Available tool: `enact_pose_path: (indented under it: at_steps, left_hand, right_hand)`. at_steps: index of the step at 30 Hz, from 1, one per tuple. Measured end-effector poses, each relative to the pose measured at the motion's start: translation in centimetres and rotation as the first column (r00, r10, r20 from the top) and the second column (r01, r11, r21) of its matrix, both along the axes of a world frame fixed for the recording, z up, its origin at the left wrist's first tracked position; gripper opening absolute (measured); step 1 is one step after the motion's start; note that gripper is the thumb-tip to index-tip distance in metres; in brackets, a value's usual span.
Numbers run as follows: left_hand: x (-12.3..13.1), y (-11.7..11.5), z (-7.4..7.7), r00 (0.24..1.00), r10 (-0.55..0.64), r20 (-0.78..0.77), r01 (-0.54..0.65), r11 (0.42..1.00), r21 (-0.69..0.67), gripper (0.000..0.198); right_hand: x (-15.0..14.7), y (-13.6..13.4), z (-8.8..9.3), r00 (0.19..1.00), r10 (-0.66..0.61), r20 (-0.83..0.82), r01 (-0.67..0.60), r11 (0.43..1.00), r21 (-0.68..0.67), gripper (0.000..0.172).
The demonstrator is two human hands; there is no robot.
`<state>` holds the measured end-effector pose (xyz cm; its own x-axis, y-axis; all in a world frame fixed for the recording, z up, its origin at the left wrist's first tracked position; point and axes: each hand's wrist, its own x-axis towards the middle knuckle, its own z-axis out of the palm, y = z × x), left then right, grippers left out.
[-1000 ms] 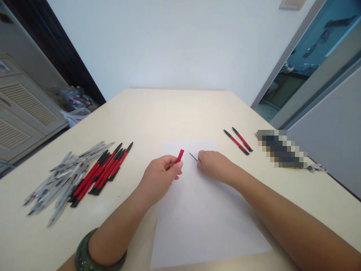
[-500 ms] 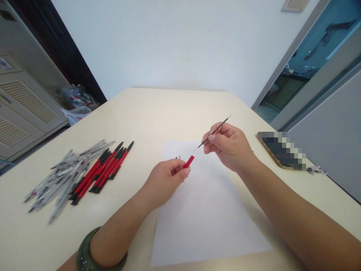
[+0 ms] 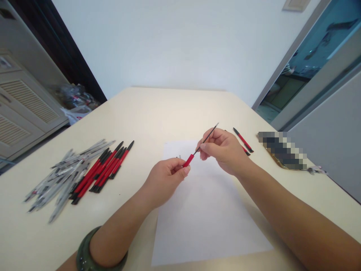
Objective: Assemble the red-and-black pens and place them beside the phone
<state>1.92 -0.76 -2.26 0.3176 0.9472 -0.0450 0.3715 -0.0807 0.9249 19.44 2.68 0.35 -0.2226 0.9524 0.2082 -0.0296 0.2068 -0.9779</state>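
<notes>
My left hand (image 3: 165,180) is closed around a red pen barrel (image 3: 188,160), whose open end points up and to the right. My right hand (image 3: 222,149) pinches a thin black ink refill (image 3: 210,134), and the refill's lower tip sits at the mouth of the barrel. Both hands hover over a white sheet of paper (image 3: 205,218) on the cream table (image 3: 158,113).
A row of red-and-black pens (image 3: 104,169) lies left of the paper, next to a heap of clear wrapped items (image 3: 59,180). Two more red pens (image 3: 244,141) lie behind my right hand. A blurred flat object (image 3: 282,150) rests near the table's right edge.
My right hand picked the refill up off the paper, raised it, then brought its tip down to the barrel's opening. My left hand tilted the barrel toward it.
</notes>
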Motion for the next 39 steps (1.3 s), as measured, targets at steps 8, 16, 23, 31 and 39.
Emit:
enact_pose_path:
  at_steps: [8, 16, 23, 31, 39]
  left_hand:
    - [-0.1, 0.1, 0.2, 0.996, 0.057, 0.075, -0.058, 0.998, 0.011, 0.023]
    - [-0.8, 1.2, 0.1, 0.912, 0.301, 0.278, -0.305, 0.952, -0.031, 0.029]
    - [-1.1, 1.5, -0.6, 0.917, 0.337, 0.214, -0.336, 0.941, -0.043, 0.032]
    - [-1.1, 1.5, -0.8, 0.932, 0.309, 0.188, -0.308, 0.951, -0.035, 0.034]
    - [-0.7, 1.3, -0.8, 0.956, 0.243, 0.167, -0.239, 0.970, -0.042, 0.030]
  right_hand:
    - [0.6, 0.0, 0.0, 0.959, 0.173, 0.225, -0.149, 0.981, -0.120, 0.021]
    - [-0.4, 2.1, -2.1, 0.615, -0.023, 0.788, 0.022, 1.000, 0.012, 0.015]
    - [-3.8, 3.5, -3.6, 0.332, -0.069, 0.941, -0.029, 0.996, 0.084, 0.016]
    - [-5.3, 3.6, -3.0, 0.274, -0.018, 0.962, -0.036, 0.999, 0.029, 0.011]
    - [-2.3, 3.8, -2.1, 0.578, 0.127, 0.806, -0.102, 0.991, -0.084, 0.009]
